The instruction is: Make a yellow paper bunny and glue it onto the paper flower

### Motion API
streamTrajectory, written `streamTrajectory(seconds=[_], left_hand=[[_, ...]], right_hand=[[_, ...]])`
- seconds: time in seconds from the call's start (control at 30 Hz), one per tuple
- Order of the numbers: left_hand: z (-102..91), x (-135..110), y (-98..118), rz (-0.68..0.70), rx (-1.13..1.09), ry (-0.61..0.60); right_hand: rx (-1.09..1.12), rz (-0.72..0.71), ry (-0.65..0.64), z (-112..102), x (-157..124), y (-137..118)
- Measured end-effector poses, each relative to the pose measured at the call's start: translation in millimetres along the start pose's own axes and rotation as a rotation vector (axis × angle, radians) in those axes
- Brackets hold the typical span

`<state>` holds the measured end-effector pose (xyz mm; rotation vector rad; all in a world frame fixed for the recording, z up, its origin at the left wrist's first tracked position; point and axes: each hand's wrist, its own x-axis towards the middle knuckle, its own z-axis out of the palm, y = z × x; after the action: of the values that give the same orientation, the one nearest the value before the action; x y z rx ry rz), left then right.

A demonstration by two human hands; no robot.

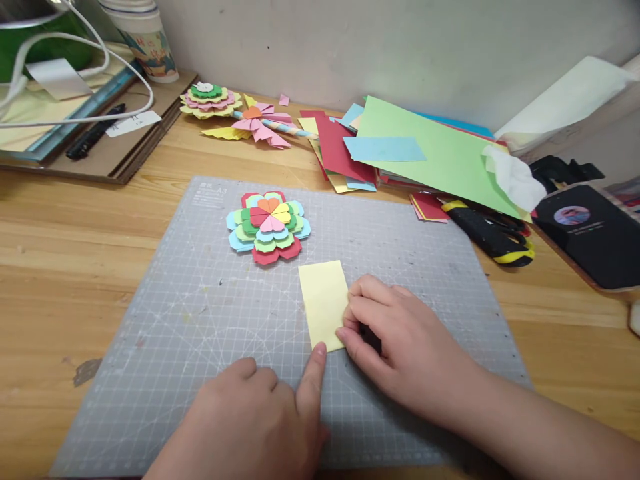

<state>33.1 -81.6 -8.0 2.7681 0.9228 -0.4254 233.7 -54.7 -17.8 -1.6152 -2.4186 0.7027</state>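
Left hand point(260, 413): index extended, touching yellow paper point(323, 303) | Right hand point(395, 333): curled

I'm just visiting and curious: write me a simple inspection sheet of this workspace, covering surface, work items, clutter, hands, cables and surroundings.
Surface: grey gridded cutting mat on a wooden table.
Work items: yellow paper on the mat; layered paper flower beyond it.
Clutter: coloured sheets, black-and-yellow tool and phone at the right; black pen and paper cup at the upper left.
Hands: left hand touches the yellow paper's near edge with one finger; right hand has its fingers at the right edge.
Cables: white cable loops at the upper left, off the mat.
Surroundings: pale wall behind.
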Motion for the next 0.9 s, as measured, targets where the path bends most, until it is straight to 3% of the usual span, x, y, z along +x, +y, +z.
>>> streamTrajectory(seconds=[0.1, 0.37, 0.9], left_hand=[[-0.1, 1.2, -0.9, 0.013, 0.029, -0.001], [1.4, -0.5, -1.7, 0.011, 0.023, 0.009], [1.1, 0.5, -1.5, 0.023, 0.003, -0.006]], right_hand=[[0.018, -0.005, 0.022, 0.3, -1.3, 0.7], [0.031, -0.182, 0.05, 2.8, -3.1, 6.5], [-0.023, -0.201, 0.029, 5.6, -5.2, 8.0]])
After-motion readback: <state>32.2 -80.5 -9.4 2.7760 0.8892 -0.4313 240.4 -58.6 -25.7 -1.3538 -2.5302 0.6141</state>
